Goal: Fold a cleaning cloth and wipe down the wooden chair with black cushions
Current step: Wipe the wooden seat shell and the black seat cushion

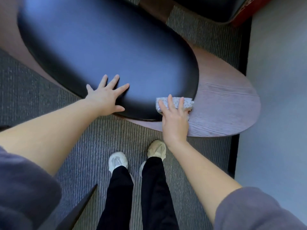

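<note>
Under right hand (175, 120): folded cloth (176, 103) pressed flat-fingered at cushion (106, 53) edge on wooden seat (224, 103) | left hand (106, 95) spread, bracing cushion | advice: keep even pressure, follow the seam.

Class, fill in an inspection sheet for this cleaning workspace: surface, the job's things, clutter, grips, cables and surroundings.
Surface: wooden chair base, grain visible, its rounded end bare beside the black cushion.
Job's things: folded speckled cloth lies on the wood against the cushion's edge.
Clutter: nothing seen.
Grips: left hand flat on the cushion, fingers spread; right hand presses the cloth with straight fingers.
Cables: nothing seen.
Surroundings: ribbed grey carpet underfoot; second black cushion at top right; red object beside it, too cropped to identify.
</note>
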The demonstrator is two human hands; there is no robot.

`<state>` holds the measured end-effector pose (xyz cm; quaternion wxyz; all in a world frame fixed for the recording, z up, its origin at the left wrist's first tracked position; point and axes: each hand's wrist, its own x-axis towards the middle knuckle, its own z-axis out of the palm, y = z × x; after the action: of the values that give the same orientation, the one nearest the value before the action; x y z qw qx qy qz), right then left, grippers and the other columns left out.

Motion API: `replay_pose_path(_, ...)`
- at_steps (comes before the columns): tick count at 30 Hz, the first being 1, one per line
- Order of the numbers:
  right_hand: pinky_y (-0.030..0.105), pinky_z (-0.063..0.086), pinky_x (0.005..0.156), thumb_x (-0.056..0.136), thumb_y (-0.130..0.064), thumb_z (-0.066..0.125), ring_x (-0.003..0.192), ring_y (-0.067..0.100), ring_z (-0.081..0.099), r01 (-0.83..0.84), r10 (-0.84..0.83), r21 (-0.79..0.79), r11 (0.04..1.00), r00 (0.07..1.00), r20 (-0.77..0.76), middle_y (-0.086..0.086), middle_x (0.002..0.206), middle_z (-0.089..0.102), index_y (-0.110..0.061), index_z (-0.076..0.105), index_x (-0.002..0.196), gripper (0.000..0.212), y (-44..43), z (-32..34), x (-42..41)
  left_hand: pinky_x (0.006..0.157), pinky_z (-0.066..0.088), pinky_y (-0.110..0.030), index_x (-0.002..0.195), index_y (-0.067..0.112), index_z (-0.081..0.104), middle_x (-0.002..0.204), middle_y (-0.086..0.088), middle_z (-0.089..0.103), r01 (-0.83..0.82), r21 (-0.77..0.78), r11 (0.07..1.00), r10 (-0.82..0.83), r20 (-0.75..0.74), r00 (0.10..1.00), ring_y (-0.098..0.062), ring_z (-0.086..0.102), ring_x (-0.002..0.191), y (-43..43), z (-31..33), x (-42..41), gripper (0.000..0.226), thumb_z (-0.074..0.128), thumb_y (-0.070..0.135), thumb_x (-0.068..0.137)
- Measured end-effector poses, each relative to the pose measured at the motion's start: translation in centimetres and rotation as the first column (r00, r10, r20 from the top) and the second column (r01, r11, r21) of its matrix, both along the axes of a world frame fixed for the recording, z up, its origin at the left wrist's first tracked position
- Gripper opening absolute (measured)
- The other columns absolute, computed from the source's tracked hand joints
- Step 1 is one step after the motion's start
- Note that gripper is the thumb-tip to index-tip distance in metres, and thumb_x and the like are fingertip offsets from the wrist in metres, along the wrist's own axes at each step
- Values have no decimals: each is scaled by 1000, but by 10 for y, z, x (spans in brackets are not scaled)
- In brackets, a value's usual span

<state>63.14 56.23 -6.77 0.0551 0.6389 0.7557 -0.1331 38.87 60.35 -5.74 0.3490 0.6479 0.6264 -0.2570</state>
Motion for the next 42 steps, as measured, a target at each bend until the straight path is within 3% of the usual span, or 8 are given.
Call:
replay_pose_path(4,67,36,99,73,6,74,130,46,46,-135,137,70,988,990,-24,9,139,56,-18,67,119,53,-33,-12,-24,109,14,-74,151,47,-7,162,8,-21,66,34,997,-66,8,998,-26,-19,149,-11,-2,-24,80,52,49,96)
replay_pose_path(9,68,29,103,79,2,36,129,45,47,-363,389,165,917,905,-170,13,136,58,-12,69,117,52,-40,-29,-54,109,13,-73,152,45,-9,162,8,-20,174,146,974,-175,-10,985,-23,-19,149,-21,-9,-53,81,50,41,97)
replay_pose_path(18,61,27,109,83,-2,34,131,39,47,-659,680,177,731,725,-106,9,139,56,-14,70,115,50,-25,-35,-40,111,10,-71,153,44,-7,163,6,-19,178,182,967,-180,-8,984,-26,-18,149,-25,-11,-65,81,51,36,97)
replay_pose_path(23,64,28,108,79,5,33,132,44,43,-604,618,145,783,782,-82,12,141,54,-13,69,117,55,-27,-23,10,113,10,-69,153,41,-6,163,1,-18,137,132,982,-135,-24,991,-31,-16,149,-25,-6,-55,79,50,38,97)
replay_pose_path(26,65,30,104,73,17,50,132,47,42,-517,528,116,848,843,-98,14,140,53,-11,69,116,55,-27,-14,36,114,9,-66,154,38,-4,163,-4,-18,112,100,989,-109,-30,994,-32,-14,149,-25,0,-41,78,49,39,98)
replay_pose_path(31,56,53,86,70,24,60,133,40,45,-306,291,-30,951,928,-233,12,141,53,-13,69,115,59,-23,11,56,114,9,-65,155,34,1,164,-5,-13,142,73,987,-142,-3,990,-30,-11,150,-22,10,-12,74,48,39,98)
replay_pose_path(36,24,29,102,86,15,46,142,21,36,-69,40,-90,994,955,-294,5,147,47,-14,66,123,51,22,45,68,115,8,-65,155,34,4,164,-4,-10,171,40,985,-172,18,985,-30,-10,150,-10,26,16,71,47,40,99)
replay_pose_path(42,36,34,111,88,10,45,137,24,43,44,-57,-51,998,956,-287,8,143,51,-14,67,123,48,107,56,100,116,6,-64,156,34,3,164,-4,-11,175,19,984,-176,46,983,-30,-12,150,26,41,57,70,44,41,99)
